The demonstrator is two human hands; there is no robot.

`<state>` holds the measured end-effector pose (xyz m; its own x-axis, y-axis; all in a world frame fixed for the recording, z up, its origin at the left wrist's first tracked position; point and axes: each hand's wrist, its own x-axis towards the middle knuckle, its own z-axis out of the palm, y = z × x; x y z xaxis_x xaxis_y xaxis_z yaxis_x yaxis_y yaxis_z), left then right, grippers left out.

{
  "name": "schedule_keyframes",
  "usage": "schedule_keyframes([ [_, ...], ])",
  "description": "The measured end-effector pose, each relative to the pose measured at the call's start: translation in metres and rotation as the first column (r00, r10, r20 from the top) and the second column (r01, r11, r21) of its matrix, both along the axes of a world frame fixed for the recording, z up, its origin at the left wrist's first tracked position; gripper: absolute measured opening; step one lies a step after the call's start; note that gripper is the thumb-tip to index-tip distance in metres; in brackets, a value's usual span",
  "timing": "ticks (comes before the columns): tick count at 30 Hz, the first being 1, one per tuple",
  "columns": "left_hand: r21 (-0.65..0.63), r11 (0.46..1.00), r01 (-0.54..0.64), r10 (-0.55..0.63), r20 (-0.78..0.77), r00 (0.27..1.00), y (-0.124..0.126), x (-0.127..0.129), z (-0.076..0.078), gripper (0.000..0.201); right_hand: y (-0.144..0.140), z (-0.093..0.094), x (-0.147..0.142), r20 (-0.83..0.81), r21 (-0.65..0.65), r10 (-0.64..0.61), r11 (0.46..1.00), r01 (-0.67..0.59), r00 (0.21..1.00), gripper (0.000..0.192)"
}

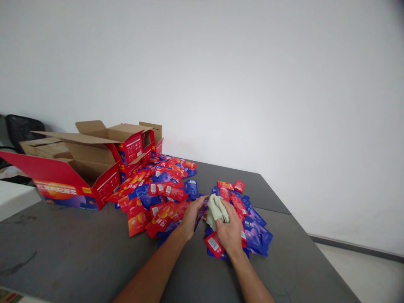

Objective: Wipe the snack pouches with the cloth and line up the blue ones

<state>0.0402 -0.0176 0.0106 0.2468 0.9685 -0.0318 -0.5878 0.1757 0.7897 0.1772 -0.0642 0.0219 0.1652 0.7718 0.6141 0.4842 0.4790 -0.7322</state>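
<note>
Hands [210,221] amid red, blue sachets [164,189]

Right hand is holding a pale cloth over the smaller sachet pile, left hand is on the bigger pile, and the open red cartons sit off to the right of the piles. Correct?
Not quite. The head view shows the open red cartons to the left of the piles, not the right. The rest holds: the right hand grips the pale cloth over the smaller sachet pile, and the left hand rests at the edge of the bigger pile.
</note>
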Motion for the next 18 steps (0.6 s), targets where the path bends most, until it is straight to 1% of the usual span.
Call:
schedule_keyframes([
  [1,-0.02,0.999,0.05,-0.049,0.042,0.998,-0.002,0.004,-0.001,0.042,0.0,-0.001,0.0,0.011,0.004,0.01,1.0,-0.01,1.0,0.048],
  [2,-0.037,0.997,0.071,-0.069,0.069,0.995,-0.003,0.007,-0.003,0.042,0.0,-0.002,0.0,0.025,0.007,0.024,1.0,-0.024,0.999,0.048],
  [4,-0.066,0.996,0.063,-0.056,0.096,0.994,-0.002,0.01,-0.006,0.04,0.0,-0.005,0.0,0.062,0.008,0.077,0.997,-0.077,0.995,0.048],
  [6,-0.095,0.994,0.044,-0.033,0.123,0.992,0.001,0.008,-0.006,0.035,0.0,-0.008,-0.001,0.105,-0.001,0.168,0.986,-0.169,0.98,0.051],
  [8,-0.128,0.991,0.032,-0.011,0.164,0.986,0.005,0.004,-0.003,0.028,0.0,-0.011,-0.003,0.16,-0.019,0.288,0.957,-0.288,0.944,0.053],
  [10,-0.146,0.989,0.032,-0.005,0.184,0.983,0.007,0.0,0.001,0.022,-0.001,-0.012,-0.006,0.208,-0.021,0.35,0.935,-0.354,0.913,0.054],
  [12,-0.161,0.987,0.02,0.004,0.143,0.99,0.005,-0.002,0.004,0.018,-0.001,-0.013,-0.008,0.223,-0.001,0.311,0.948,-0.319,0.924,0.052],
  [15,-0.16,0.987,-0.034,0.034,-0.007,0.999,0.001,-0.002,0.004,0.017,0.003,-0.012,-0.003,0.189,0.002,0.151,0.988,-0.154,0.97,0.046],
  [16,-0.137,0.99,-0.045,0.035,-0.07,0.997,0.0,-0.002,0.003,0.02,0.005,-0.011,0.001,0.175,-0.003,0.091,0.996,-0.092,0.98,0.043],
  [18,-0.043,0.997,-0.057,0.047,-0.207,0.977,0.001,-0.002,0.001,0.029,0.01,-0.011,0.009,0.157,-0.014,-0.011,1.0,0.013,0.987,0.039],
])
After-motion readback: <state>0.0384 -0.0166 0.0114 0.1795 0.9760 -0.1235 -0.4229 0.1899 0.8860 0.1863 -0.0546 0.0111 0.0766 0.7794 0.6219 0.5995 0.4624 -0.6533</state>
